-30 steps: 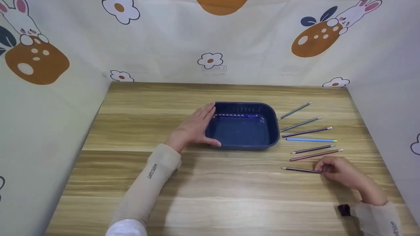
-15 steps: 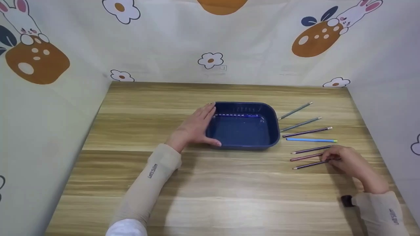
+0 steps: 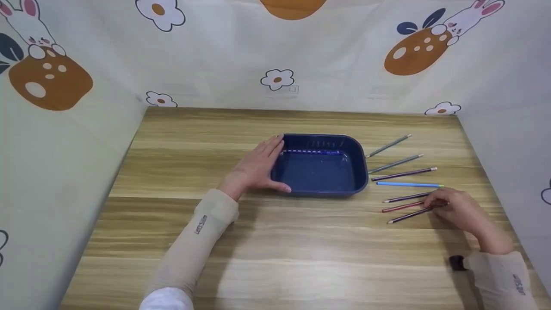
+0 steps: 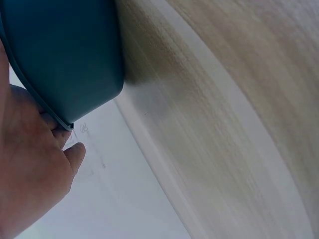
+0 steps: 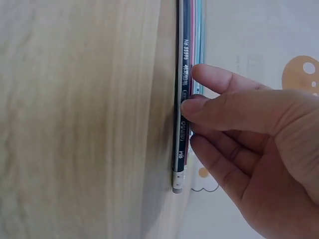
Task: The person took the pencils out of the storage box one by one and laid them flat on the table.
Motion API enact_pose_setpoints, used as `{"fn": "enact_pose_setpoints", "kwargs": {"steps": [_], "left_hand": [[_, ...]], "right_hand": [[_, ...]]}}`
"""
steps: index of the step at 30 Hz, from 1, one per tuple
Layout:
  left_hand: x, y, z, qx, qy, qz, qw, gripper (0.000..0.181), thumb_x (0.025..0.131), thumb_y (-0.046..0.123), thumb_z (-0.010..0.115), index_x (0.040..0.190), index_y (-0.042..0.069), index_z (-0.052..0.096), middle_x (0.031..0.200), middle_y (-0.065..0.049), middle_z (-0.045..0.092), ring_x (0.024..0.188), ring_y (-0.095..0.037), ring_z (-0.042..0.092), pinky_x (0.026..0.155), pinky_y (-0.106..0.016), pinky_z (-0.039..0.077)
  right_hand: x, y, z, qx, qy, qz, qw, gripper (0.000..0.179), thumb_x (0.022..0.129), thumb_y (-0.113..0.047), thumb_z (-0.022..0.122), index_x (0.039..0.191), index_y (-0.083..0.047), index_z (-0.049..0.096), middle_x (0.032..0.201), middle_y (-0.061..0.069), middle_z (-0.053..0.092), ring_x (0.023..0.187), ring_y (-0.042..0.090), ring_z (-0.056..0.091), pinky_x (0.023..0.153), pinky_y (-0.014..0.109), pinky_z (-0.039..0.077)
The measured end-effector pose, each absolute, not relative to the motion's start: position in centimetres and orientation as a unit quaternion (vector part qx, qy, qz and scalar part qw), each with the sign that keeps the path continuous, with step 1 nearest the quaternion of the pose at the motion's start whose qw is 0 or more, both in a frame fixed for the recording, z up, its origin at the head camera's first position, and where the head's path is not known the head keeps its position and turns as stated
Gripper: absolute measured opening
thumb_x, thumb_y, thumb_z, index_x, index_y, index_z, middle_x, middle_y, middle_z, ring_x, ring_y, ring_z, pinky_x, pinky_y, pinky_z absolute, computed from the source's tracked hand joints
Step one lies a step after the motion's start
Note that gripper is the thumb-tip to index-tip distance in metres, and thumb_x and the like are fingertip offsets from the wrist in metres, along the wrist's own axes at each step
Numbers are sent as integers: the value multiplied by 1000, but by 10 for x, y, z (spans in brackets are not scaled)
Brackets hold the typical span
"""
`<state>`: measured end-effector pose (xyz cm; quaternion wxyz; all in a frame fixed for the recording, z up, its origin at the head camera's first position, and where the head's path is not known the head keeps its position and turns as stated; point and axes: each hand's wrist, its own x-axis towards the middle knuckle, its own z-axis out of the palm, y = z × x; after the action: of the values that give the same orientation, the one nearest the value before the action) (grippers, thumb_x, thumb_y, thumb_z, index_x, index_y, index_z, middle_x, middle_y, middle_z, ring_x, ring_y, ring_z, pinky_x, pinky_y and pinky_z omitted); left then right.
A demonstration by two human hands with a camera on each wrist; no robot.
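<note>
My left hand point(image 3: 254, 168) rests on the left end of a dark blue plastic bin point(image 3: 318, 193), its fingers extended along the rim and the thumb at the front corner. In the left wrist view, fingertips show beside the bin's rim. At the right, my right hand point(image 3: 462, 211) pinches a black pencil point(image 3: 409, 215) between thumb and fingers, close to its eraser end. The right wrist view shows white lettering and a grey eraser on that pencil point(image 5: 182, 144). Just behind it lie a red pencil point(image 3: 400, 207) and a dark pencil point(image 3: 402, 199), their far ends hidden by the hand.
Behind these lie a light blue pencil point(image 3: 409, 184), a dark purple pencil point(image 3: 404, 174) and two grey-green pencils, one point(image 3: 396, 163) nearer the bin's right side. A purple, white-dashed strip point(image 3: 308, 151) shows inside the bin. Patterned cloth walls point(image 3: 224, 64) enclose the wooden table point(image 3: 275, 258).
My right hand has moved back toward the other pencils with the black pencil, which has turned from pointing slightly backward-left to lying nearly parallel with them. The left hand and bin stay put.
</note>
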<state>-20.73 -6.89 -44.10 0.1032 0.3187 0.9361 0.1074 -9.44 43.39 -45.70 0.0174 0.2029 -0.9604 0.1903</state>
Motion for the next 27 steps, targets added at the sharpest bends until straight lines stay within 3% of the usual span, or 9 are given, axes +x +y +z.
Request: {"fn": "enact_pose_setpoints", "kwargs": {"steps": [5,11,23,27], "left_hand": [[-207,-69,-441,316,937,112,103,131,60,85,57,152,9,5,160,-3,-5,146,-18,-4,120,-36,3],[-206,-70,-440,320,936,107,101,134,57,90,50,152,7,5,160,-5,-4,146,-19,-3,120,-35,3],[-206,-70,-441,323,935,109,94,130,60,83,59,152,6,7,160,-6,-3,146,-19,-2,120,-34,2],[-206,-69,-440,326,935,104,90,130,61,83,59,151,5,8,160,-7,-2,146,-20,-2,120,-34,3]], "right_hand": [[-95,432,-452,191,-962,195,18,34,65,13,73,81,-16,67,80,-6,66,73,1,60,64,26,53],[-98,429,-445,187,-963,192,27,31,68,9,75,83,-17,66,83,-6,67,75,6,62,65,27,52],[-106,420,-436,175,-958,225,39,33,70,5,77,97,-8,63,90,4,68,83,9,60,74,13,44],[-110,413,-432,173,-952,250,42,34,73,1,76,103,-6,62,95,9,69,90,-3,55,80,8,38]]}}
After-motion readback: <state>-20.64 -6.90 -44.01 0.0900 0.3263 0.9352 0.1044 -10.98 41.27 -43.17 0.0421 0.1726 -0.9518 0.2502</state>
